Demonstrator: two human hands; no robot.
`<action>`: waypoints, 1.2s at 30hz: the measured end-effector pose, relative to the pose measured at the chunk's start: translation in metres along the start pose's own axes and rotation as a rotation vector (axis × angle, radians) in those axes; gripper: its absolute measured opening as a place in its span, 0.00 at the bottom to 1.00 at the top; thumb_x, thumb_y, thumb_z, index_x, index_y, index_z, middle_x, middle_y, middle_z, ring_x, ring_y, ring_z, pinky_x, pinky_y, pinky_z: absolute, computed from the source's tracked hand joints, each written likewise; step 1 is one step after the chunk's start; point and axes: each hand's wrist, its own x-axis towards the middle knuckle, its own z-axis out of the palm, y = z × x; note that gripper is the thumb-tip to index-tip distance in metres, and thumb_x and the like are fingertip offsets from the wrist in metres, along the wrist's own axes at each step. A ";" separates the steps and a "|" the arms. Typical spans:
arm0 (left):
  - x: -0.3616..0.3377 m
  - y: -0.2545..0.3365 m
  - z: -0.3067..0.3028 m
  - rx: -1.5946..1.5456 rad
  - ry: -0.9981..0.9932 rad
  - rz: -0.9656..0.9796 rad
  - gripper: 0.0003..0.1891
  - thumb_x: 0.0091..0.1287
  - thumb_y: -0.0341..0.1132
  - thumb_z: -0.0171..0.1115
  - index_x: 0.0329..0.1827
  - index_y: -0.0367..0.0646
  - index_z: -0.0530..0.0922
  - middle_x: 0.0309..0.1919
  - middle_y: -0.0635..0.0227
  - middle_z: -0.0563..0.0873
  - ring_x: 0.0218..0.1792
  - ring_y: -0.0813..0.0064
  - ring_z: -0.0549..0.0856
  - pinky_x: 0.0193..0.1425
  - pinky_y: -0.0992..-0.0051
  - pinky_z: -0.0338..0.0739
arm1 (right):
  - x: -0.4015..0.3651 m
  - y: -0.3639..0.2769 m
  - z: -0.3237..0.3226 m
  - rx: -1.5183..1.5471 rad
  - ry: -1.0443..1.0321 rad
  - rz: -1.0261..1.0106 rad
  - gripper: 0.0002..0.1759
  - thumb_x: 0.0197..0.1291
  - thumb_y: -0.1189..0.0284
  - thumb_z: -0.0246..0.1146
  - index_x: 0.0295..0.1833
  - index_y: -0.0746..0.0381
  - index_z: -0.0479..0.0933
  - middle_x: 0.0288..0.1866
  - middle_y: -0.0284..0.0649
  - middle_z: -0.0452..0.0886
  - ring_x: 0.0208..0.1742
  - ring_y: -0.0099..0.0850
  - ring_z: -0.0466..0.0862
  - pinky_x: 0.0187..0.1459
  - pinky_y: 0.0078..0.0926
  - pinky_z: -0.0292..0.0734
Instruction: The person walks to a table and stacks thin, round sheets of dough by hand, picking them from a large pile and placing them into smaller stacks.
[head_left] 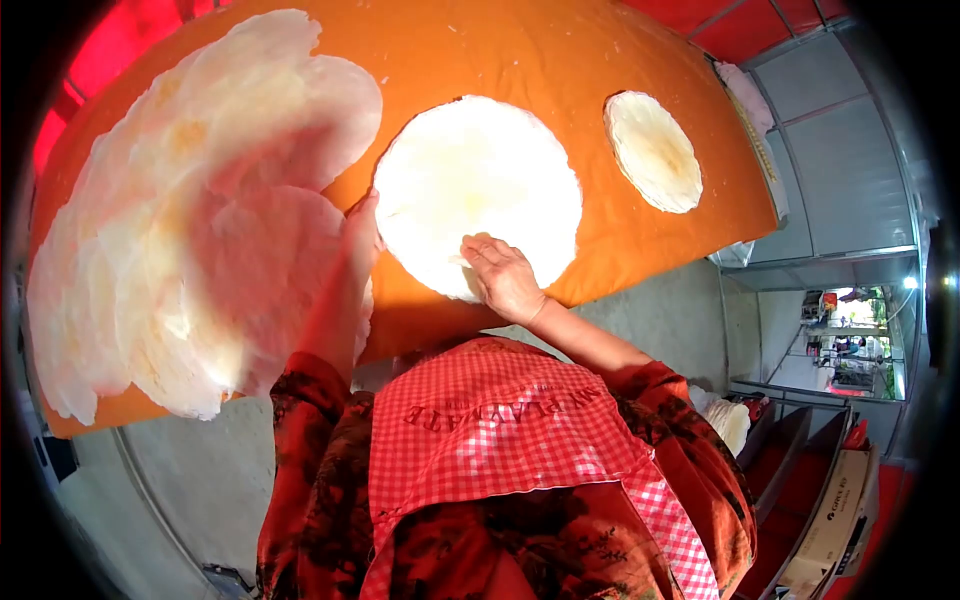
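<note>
A bright white round stack of thin flatbread-like sheets [478, 190] lies on the orange cloth before me. My right hand [503, 278] is at its near edge, fingers pressed together over the top sheet, where a small flap shows by the fingertips. Against the left rim of the stack rests my left hand [364, 228], its fingers stretched along the edge and partly in shadow. Left of it spreads a wide layer of overlapping thin pale sheets [130, 260], partly under my arm's shadow. A smaller round stack [653, 152] sits farther right.
The orange-covered table [590, 255] ends close in front of my checked apron [500, 420]. On the right are grey panels [815, 140], a cardboard box [825, 520] and dark red shelving. A pale round bundle [728, 422] stands beside my right sleeve.
</note>
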 end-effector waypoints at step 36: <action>0.009 -0.010 -0.013 0.381 -0.036 0.139 0.35 0.49 0.23 0.66 0.65 0.36 0.68 0.55 0.60 0.78 0.53 0.62 0.79 0.56 0.67 0.78 | -0.033 0.134 -0.039 1.648 0.178 1.359 0.24 0.58 0.58 0.68 0.56 0.60 0.80 0.56 0.39 0.82 0.57 0.33 0.80 0.56 0.34 0.76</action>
